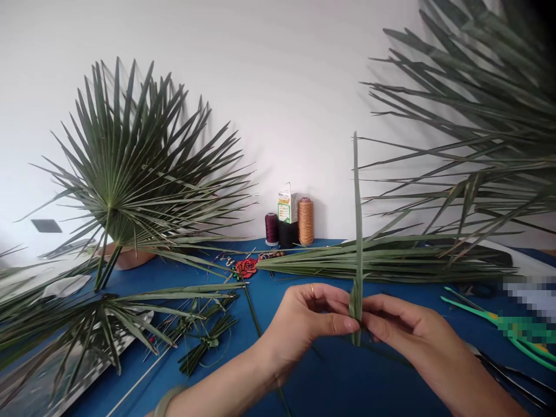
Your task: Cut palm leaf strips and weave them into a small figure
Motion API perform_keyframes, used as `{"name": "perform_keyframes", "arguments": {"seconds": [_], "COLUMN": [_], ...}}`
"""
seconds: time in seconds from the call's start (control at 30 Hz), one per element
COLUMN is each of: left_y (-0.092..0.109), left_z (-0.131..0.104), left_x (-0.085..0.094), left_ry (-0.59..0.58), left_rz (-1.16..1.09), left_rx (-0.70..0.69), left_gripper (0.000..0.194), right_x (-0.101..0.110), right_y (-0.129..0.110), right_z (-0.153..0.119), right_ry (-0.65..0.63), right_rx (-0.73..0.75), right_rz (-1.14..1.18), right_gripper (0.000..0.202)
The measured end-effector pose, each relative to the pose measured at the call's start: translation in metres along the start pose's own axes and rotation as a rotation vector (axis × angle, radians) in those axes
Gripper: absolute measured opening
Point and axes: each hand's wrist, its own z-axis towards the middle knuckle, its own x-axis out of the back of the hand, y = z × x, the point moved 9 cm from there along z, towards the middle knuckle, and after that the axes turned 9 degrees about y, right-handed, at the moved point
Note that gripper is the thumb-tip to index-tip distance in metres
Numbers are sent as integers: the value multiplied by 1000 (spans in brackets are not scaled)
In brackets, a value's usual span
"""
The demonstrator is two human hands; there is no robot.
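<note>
A narrow green palm leaf strip (357, 214) stands upright between my two hands, its lower end folded or bunched at the fingers. My left hand (317, 315) pinches the strip near its base, thumb in front and fingers behind. From the other side, my right hand (395, 324) grips the same lower part between thumb and fingers. The fingertips of the two hands nearly meet there, and they hide how the strip is folded. A thin strand trails below the hands toward the right wrist.
Fan palm leaves (125, 168) stand at the left, with more leaves (486, 116) at the right. Long cut strips (391, 258) lie behind my hands. Thread spools (306, 223), a red rose piece (245, 267), tied leaf bundles (211, 341) and green-handled pliers (478, 310) surround the blue table (339, 382).
</note>
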Motion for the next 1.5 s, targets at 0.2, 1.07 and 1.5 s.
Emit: {"name": "perform_keyframes", "arguments": {"seconds": [0.2, 1.07, 1.5], "left_y": [-6, -39, -41], "left_z": [-2, -13, -14], "left_x": [-1, -7, -8], "left_ry": [39, 0, -27], "left_rz": [56, 221, 184], "left_rx": [52, 297, 312], "left_gripper": [50, 27, 30], "right_x": [5, 36, 31], "right_y": [-2, -8, -49], "right_z": [6, 19, -3], "right_ry": [12, 180, 205], "right_rx": [48, 186, 760], "right_rz": [-27, -16, -347], "right_gripper": [23, 23, 19]}}
